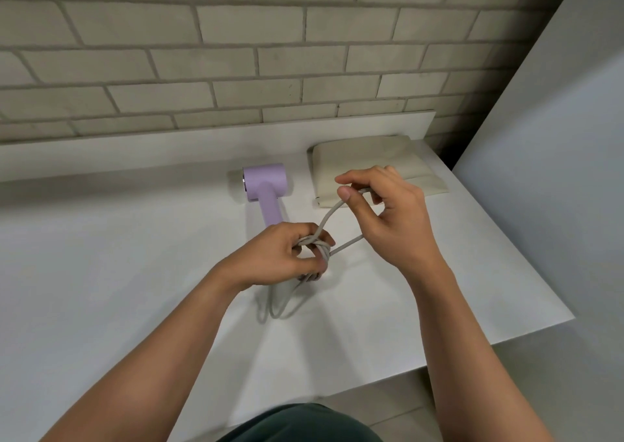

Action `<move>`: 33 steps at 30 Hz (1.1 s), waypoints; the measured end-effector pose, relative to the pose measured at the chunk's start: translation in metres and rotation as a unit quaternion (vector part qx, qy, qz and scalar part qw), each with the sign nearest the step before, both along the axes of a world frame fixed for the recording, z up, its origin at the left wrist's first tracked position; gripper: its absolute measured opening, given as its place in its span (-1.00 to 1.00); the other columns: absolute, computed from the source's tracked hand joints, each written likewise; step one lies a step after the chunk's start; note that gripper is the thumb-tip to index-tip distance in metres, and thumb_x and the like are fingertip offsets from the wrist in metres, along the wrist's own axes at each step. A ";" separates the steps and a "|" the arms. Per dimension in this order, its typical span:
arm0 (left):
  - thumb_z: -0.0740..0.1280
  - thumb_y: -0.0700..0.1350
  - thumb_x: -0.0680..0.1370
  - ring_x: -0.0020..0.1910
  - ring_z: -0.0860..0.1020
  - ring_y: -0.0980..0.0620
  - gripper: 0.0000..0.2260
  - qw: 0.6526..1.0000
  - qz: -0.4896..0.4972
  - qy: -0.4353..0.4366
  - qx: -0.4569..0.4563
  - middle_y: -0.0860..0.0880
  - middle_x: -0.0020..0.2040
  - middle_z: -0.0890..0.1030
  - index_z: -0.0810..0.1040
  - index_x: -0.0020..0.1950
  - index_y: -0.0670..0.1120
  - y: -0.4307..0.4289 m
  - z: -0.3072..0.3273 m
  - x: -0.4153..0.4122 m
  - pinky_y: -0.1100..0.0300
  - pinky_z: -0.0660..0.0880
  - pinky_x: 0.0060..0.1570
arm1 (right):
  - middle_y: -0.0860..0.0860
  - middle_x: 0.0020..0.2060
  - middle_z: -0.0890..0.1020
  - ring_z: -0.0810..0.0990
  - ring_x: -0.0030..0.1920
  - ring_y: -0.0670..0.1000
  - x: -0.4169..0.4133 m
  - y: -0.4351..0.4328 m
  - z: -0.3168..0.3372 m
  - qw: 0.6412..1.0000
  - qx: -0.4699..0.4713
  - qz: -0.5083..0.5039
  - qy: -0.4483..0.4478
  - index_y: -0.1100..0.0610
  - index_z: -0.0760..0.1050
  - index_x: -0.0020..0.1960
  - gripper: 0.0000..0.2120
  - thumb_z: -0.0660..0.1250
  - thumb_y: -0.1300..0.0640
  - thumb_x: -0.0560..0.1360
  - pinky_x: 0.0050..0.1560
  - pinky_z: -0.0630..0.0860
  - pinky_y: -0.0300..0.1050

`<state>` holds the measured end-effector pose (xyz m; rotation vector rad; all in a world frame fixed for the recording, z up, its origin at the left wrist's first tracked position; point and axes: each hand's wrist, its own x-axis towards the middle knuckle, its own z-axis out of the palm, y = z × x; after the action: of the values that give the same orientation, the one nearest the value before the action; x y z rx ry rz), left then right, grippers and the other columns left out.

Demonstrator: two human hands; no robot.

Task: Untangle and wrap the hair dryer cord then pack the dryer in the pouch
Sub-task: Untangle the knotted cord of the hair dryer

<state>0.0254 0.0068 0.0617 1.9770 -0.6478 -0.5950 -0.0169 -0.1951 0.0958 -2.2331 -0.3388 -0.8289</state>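
Note:
A lilac hair dryer (pixel 265 188) lies on the white counter (pixel 101 272), its handle pointing toward me. Its grey cord (pixel 324 220) is bunched into loops in my left hand (pixel 283 255), which grips the bundle just below the handle's end. Several loops hang out under that hand onto the counter. My right hand (pixel 385 211) pinches one strand of the cord between thumb and forefinger and holds it raised, so a loop stretches between both hands. A cream fabric pouch (pixel 364 161) lies flat behind my right hand, partly hidden by it.
A brick wall (pixel 236 53) runs along the back behind a low white ledge. The counter ends at an edge on the right (pixel 553 310), beside a tall white panel (pixel 557 171). Floor shows below the front edge.

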 end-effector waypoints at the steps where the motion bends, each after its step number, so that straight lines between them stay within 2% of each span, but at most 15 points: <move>1: 0.50 -0.13 0.50 -0.28 0.57 0.21 -0.76 1.000 -0.011 -0.015 0.015 0.19 -0.10 0.69 0.64 0.14 0.09 0.000 0.000 -0.001 0.34 0.53 -0.15 | -0.11 -0.11 0.67 0.48 -0.10 -0.18 0.002 0.001 -0.001 1.000 -0.012 -0.009 -0.011 0.14 0.67 0.10 -0.90 0.43 0.22 0.61 -0.04 0.35 -0.39; 3: 0.57 -0.08 0.46 -0.30 0.51 0.27 -0.75 0.997 0.003 -0.066 0.033 0.21 -0.13 0.67 0.65 0.10 0.06 -0.005 -0.002 -0.002 0.43 0.41 -0.20 | -0.05 -0.11 0.68 0.46 -0.10 -0.13 0.006 0.005 0.000 0.999 -0.024 -0.019 -0.032 0.17 0.67 0.10 -0.91 0.43 0.22 0.61 -0.01 0.35 -0.39; 6: 0.57 -0.05 0.47 -0.34 0.53 0.27 -0.86 0.995 0.053 -0.085 0.016 0.15 -0.22 0.70 0.67 -0.02 0.02 -0.013 -0.004 -0.005 0.43 0.41 -0.26 | -0.03 -0.13 0.67 0.44 -0.11 -0.10 0.008 0.009 0.001 0.997 -0.045 -0.011 -0.061 0.19 0.67 0.08 -0.91 0.42 0.22 0.61 -0.01 0.38 -0.34; 8: 0.55 -0.08 0.48 -0.29 0.62 0.19 -0.90 0.995 0.077 -0.059 -0.007 0.10 -0.22 0.72 0.67 -0.06 0.00 -0.013 -0.006 -0.005 0.30 0.55 -0.20 | -0.04 -0.10 0.69 0.49 -0.11 -0.05 0.009 0.007 -0.002 0.997 -0.058 -0.012 -0.057 0.17 0.67 0.09 -0.91 0.42 0.20 0.62 -0.02 0.47 -0.18; 10: 0.55 -0.11 0.48 -0.23 0.67 0.11 -0.91 0.995 0.093 -0.026 -0.029 0.07 -0.22 0.72 0.68 -0.08 -0.03 -0.009 -0.007 -0.003 0.20 0.62 -0.15 | -0.03 0.02 0.70 0.56 0.00 0.05 0.008 0.004 -0.007 0.992 -0.092 -0.073 -0.048 0.12 0.66 0.14 -0.88 0.40 0.15 0.63 0.05 0.51 0.04; 12: 0.55 -0.11 0.48 -0.23 0.64 0.14 -0.92 0.994 0.107 -0.012 -0.034 0.09 -0.22 0.72 0.68 -0.10 -0.03 -0.004 -0.007 0.000 0.23 0.55 -0.13 | 0.03 0.14 0.66 0.56 0.10 0.16 0.002 0.005 -0.015 0.978 -0.126 -0.150 -0.074 0.13 0.65 0.13 -0.89 0.39 0.19 0.62 0.10 0.47 0.08; 14: 0.55 -0.12 0.48 -0.26 0.60 0.17 -0.93 0.992 0.118 0.005 -0.044 0.11 -0.24 0.70 0.68 -0.11 -0.04 -0.001 -0.005 0.002 0.29 0.48 -0.17 | 0.09 0.06 0.66 0.59 0.01 0.21 -0.008 0.008 -0.023 0.979 -0.126 -0.123 -0.104 0.20 0.64 0.01 -0.91 0.38 0.33 0.57 0.03 0.48 0.05; 15: 0.54 -0.14 0.48 -0.28 0.59 0.17 -0.93 0.991 0.121 0.015 -0.052 0.11 -0.26 0.68 0.68 -0.10 -0.05 0.001 -0.004 0.003 0.32 0.46 -0.20 | 0.08 0.00 0.65 0.60 -0.04 0.18 -0.012 0.010 -0.028 0.986 -0.124 -0.069 -0.084 0.22 0.62 -0.03 -0.88 0.35 0.38 0.54 -0.02 0.50 0.03; 17: 0.54 -0.17 0.49 -0.31 0.57 0.18 -0.93 0.990 0.124 0.021 -0.066 0.11 -0.28 0.66 0.67 -0.08 -0.09 0.004 -0.002 0.006 0.37 0.44 -0.24 | -0.01 -0.01 0.63 0.60 -0.10 0.05 -0.019 0.016 -0.037 0.991 -0.126 0.039 0.033 0.16 0.60 0.04 -0.82 0.33 0.38 0.53 -0.08 0.54 -0.03; 19: 0.53 -0.19 0.49 -0.31 0.58 0.19 -0.93 0.989 0.126 0.021 -0.071 0.09 -0.29 0.65 0.67 -0.07 -0.10 0.005 0.001 0.008 0.38 0.45 -0.25 | -0.14 0.08 0.60 0.59 -0.13 -0.05 -0.020 0.018 -0.046 0.980 -0.103 0.076 0.152 0.05 0.54 0.17 -0.76 0.32 0.30 0.57 -0.07 0.56 -0.04; 21: 0.53 -0.18 0.50 -0.31 0.58 0.17 -0.93 0.989 0.128 0.027 -0.075 0.08 -0.30 0.64 0.67 -0.07 -0.11 0.006 0.001 0.009 0.36 0.45 -0.28 | -0.19 0.10 0.61 0.61 -0.13 -0.05 -0.017 0.018 -0.052 0.977 -0.067 0.072 0.190 -0.01 0.51 0.21 -0.77 0.34 0.23 0.60 -0.02 0.58 -0.03; 24: 0.52 -0.17 0.51 -0.29 0.59 0.16 -0.93 0.989 0.129 0.030 -0.071 0.08 -0.28 0.65 0.66 -0.06 -0.11 0.006 0.000 0.008 0.32 0.48 -0.24 | -0.11 0.02 0.64 0.61 -0.12 -0.08 -0.012 0.016 -0.053 0.983 -0.083 0.058 0.155 0.06 0.61 0.16 -0.87 0.39 0.16 0.62 -0.04 0.59 0.01; 27: 0.51 -0.14 0.51 -0.21 0.62 0.12 -0.93 0.989 0.133 0.028 -0.063 0.06 -0.21 0.68 0.65 -0.07 -0.07 0.006 -0.003 0.008 0.19 0.53 -0.10 | -0.01 0.00 0.61 0.64 -0.07 0.06 -0.008 0.004 -0.046 0.988 -0.125 0.003 0.095 0.13 0.67 0.16 -0.86 0.40 0.18 0.63 -0.09 0.60 0.09; 33: 0.50 -0.13 0.54 -0.23 0.62 0.04 -0.92 0.990 0.110 0.051 -0.065 -0.06 -0.22 0.68 0.64 -0.06 -0.10 0.009 -0.002 0.011 0.14 0.53 -0.18 | 0.09 0.00 0.59 0.61 0.00 0.15 0.000 -0.020 -0.026 0.985 -0.136 -0.105 -0.016 0.22 0.67 0.18 -0.84 0.36 0.24 0.64 -0.16 0.59 0.09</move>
<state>0.0361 0.0163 0.0602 1.8515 -0.3897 -0.5022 -0.0171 -0.2147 0.0694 -2.5456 -0.2454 -0.9803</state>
